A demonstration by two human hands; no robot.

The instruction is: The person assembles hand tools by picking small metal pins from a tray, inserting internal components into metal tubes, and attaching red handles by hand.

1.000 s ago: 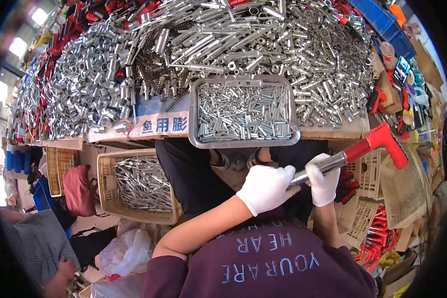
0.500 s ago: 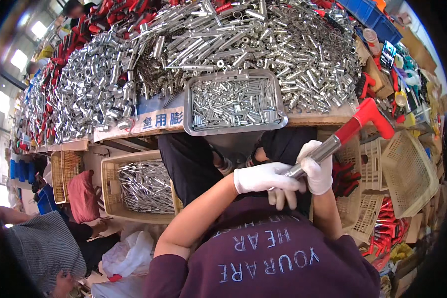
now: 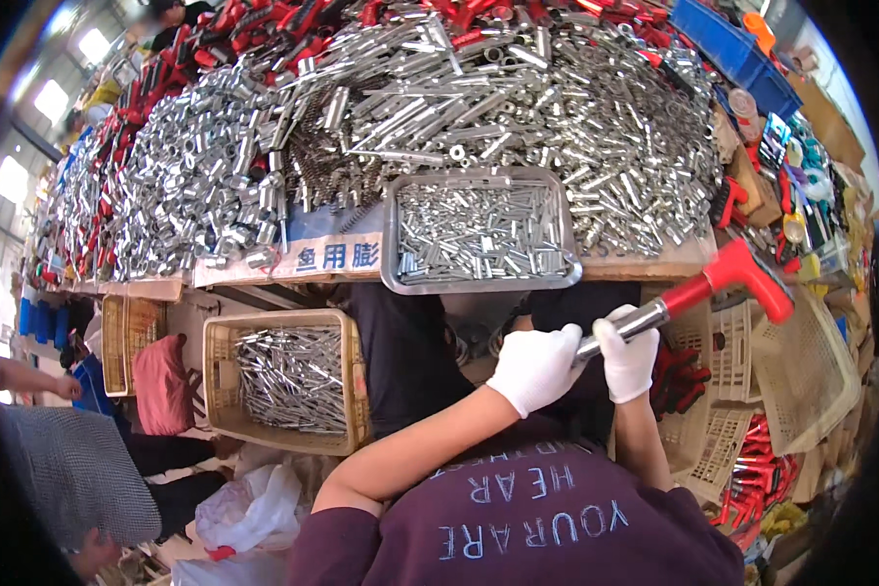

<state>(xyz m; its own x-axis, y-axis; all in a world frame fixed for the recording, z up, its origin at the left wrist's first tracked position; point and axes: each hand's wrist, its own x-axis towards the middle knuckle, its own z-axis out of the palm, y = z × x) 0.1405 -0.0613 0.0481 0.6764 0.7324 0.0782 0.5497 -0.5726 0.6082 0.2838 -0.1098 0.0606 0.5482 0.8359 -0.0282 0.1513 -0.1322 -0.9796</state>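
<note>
A tool with a silver metal tube and a red, hooked handle point(image 3: 731, 278) slants up to the right in front of my body. My gloved right hand point(image 3: 627, 359) is closed around the middle of its metal tube. At the lower end of that tube my gloved left hand point(image 3: 539, 369) is closed, its fingers curled so that the tip is hidden. Ahead of both hands, at the table's near edge, sits a clear tray point(image 3: 393, 234) full of small metal pins and sleeves.
Heaps of metal sleeves point(image 3: 190, 161), rods and springs point(image 3: 317, 151) cover the table. On the floor to the left stands a crate point(image 3: 359, 381) of thin metal rods. Crates point(image 3: 806, 342) and red handles point(image 3: 757, 474) lie to the right. Another person point(image 3: 73, 479) sits at lower left.
My left hand has gone from loosely spread fingers to a closed grip at the tube's end. The tool sits slightly lower and flatter in the picture. The whole view has shifted a little.
</note>
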